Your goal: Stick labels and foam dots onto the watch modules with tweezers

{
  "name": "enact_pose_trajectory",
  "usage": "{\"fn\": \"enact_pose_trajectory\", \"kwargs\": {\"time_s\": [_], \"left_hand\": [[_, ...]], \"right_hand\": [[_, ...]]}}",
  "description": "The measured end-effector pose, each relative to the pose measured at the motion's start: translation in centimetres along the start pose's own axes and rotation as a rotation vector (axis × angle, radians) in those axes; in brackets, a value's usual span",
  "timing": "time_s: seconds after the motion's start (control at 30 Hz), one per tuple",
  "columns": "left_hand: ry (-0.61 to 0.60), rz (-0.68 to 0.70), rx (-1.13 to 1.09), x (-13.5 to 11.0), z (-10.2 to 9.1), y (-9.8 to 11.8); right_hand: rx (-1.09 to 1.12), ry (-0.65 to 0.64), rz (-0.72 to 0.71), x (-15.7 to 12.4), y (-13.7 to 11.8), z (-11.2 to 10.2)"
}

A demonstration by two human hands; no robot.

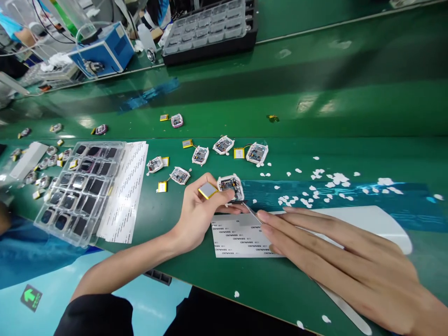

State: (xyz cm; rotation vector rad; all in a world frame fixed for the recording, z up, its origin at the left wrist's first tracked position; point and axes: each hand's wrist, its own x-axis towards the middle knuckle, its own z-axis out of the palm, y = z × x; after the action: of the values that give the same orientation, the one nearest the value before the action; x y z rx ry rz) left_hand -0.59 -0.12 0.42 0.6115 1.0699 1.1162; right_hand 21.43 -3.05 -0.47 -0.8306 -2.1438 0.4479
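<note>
My left hand [196,217] grips an opened smartwatch case [231,183], its circuit board facing up and the thumb on its lower edge. A yellow-edged battery [207,190] sits against the fingers beside the case. My right hand [353,261] is closed on metal tweezers [346,308], whose fine tip reaches the case's lower edge. Whether the tip holds anything is too small to tell. Beneath both hands lies a printed backing sheet [233,245], and a blank white strip [380,228] extends to the right, partly covered by my right hand.
Several opened watch cases [257,152] with batteries lie beyond my left hand. White scraps [339,178] dot the bench and blue tape [420,200] at right. A clear tray [79,191] of watch parts stands left, a black tray [210,44] and blue box [105,51] at the back.
</note>
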Motion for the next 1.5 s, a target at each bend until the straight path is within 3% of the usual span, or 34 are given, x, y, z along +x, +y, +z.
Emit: {"fn": "enact_pose_trajectory", "kwargs": {"time_s": [0.1,0.27,0.63,0.87,1.2,1.5], "left_hand": [[-0.001,0.013,0.027,-0.2,0.0,0.0],[0.013,0.016,0.056,-0.3,0.0,-0.2],[0.019,0.054,0.072,-0.4,-0.1,-0.7],[0.041,0.036,0.076,-0.4,0.0,-0.8],[0.039,0.129,0.152,-0.4,-0.1,-1.1],[0.018,0.198,0.206,-0.1,-0.2,-1.1]], "right_hand": [[-0.138,-0.026,-0.104,-0.1,-0.3,0.5],[-0.188,-0.091,-0.152,0.2,0.1,0.0],[-0.023,-0.037,-0.019,-1.2,0.2,0.8],[0.009,-0.086,-0.017,-1.5,0.4,0.4],[-0.193,-0.182,-0.243,-0.5,1.1,-0.1],[-0.08,-0.097,-0.076,0.0,0.7,-0.1]]}}
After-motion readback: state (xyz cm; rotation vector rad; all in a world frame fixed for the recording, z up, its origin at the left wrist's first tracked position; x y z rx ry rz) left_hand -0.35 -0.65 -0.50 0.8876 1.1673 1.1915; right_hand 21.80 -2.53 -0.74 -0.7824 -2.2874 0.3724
